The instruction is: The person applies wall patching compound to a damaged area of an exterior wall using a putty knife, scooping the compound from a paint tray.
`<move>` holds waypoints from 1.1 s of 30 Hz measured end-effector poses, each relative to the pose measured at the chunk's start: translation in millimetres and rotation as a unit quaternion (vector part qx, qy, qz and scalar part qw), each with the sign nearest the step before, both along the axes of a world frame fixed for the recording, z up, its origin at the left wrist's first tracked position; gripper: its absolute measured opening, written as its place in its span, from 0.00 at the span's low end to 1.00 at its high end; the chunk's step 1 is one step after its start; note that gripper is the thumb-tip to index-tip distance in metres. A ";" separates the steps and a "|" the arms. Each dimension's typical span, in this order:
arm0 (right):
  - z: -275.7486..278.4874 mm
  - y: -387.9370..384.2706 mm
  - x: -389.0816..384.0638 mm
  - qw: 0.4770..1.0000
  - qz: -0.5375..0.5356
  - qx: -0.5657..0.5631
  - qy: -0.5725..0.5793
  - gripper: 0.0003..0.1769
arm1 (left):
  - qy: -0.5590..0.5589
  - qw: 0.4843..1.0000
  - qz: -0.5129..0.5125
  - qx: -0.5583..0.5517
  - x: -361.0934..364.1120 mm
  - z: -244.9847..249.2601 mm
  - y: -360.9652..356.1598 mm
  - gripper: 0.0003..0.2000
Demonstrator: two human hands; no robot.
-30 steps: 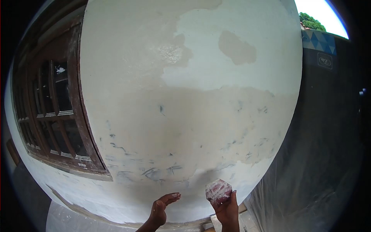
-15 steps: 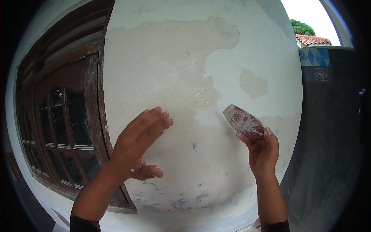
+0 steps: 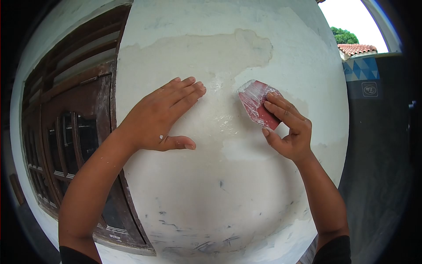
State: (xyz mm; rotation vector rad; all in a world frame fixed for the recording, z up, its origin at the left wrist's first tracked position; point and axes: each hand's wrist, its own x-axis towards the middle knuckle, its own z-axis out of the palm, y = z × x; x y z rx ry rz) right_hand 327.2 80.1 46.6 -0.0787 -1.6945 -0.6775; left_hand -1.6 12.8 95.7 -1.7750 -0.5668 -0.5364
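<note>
My right hand (image 3: 292,134) grips a red putty spreader (image 3: 260,104) between thumb and fingers, its broad edge pointing up and left. White putty is smeared over the spreader's face. In front of me is a pale plastered wall (image 3: 206,185), and the spreader is close to it. My left hand (image 3: 160,114) is open, palm toward the wall, fingers stretched out to the upper right and thumb apart. Small white specks dot its skin. Glossy wet putty (image 3: 226,124) shines on the wall between the two hands.
A dark wooden window frame with slatted panes (image 3: 72,136) borders the wall on the left. Beige patches (image 3: 184,55) and dark scuff marks (image 3: 211,244) show on the wall. To the right stands a dark panel (image 3: 373,167) with a blue-patterned strip; a tiled roof (image 3: 357,48) lies beyond.
Both hands have moved up along the wall. The spreader has turned so its putty-covered face shows more, and my right fingers now lie across it. My left fingers have straightened.
</note>
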 end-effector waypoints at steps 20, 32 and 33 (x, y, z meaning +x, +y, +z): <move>57.8 20.5 -53.1 0.984 -0.114 0.120 -0.063 0.26 | -0.028 0.999 0.030 0.009 -16.9 10.0 2.2 0.56; 51.3 13.5 -45.6 0.985 -0.131 0.071 -0.081 0.30 | -0.046 0.998 0.041 -0.003 -22.0 2.0 -1.4 0.57; 54.0 14.7 -46.9 0.981 -0.154 0.069 -0.094 0.30 | -0.051 0.998 0.044 0.001 -22.9 5.6 -0.7 0.58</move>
